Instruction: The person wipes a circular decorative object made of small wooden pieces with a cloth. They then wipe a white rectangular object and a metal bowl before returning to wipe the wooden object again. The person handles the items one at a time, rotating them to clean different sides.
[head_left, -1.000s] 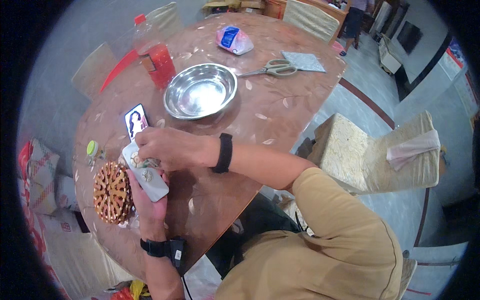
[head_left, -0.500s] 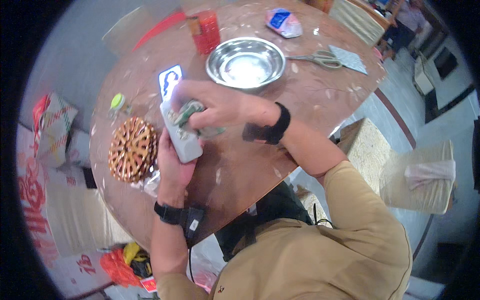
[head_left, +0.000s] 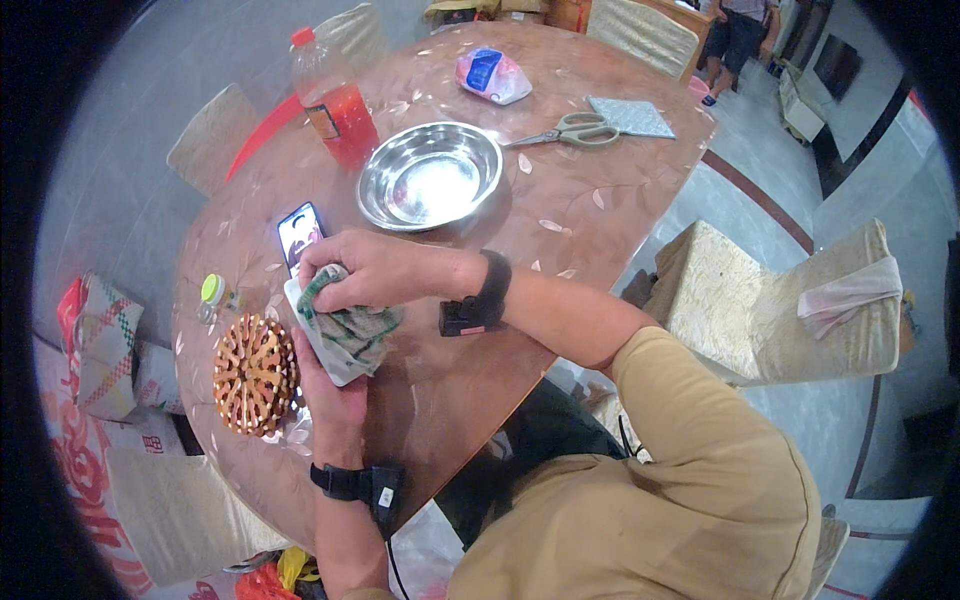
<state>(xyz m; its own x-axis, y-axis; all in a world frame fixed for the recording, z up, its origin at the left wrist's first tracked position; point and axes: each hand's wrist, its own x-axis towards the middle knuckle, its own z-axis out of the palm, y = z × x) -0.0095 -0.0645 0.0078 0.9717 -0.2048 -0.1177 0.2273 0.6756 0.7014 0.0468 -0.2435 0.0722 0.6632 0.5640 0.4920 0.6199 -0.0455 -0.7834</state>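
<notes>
My left hand (head_left: 332, 398) grips a long white block-like object (head_left: 318, 345) from below, above the table's near left part. Its exact kind does not show, since a rag covers much of its upper face. My right hand (head_left: 375, 268) is closed on that green and white rag (head_left: 362, 335), pressing it against the white object while a loose end hangs over the side. Just beyond my hands lies a phone (head_left: 298, 232) with a lit screen. A brown lattice-patterned trivet (head_left: 254, 378) sits to the left of my left hand.
A steel basin (head_left: 375, 200) stands past my right hand, beside a bottle of red drink (head_left: 345, 125). Scissors (head_left: 575, 130), a grey folded cloth (head_left: 635, 117) and a pink-blue packet (head_left: 492, 76) lie farther back. A small green-capped jar (head_left: 212, 292) is left. Chairs (head_left: 780, 300) surround the table; a person (head_left: 735, 40) stands far right.
The view has shifted, bringing the whole bottle into sight. My right hand with the rag has slid along the white object, and the rag now spreads over more of it.
</notes>
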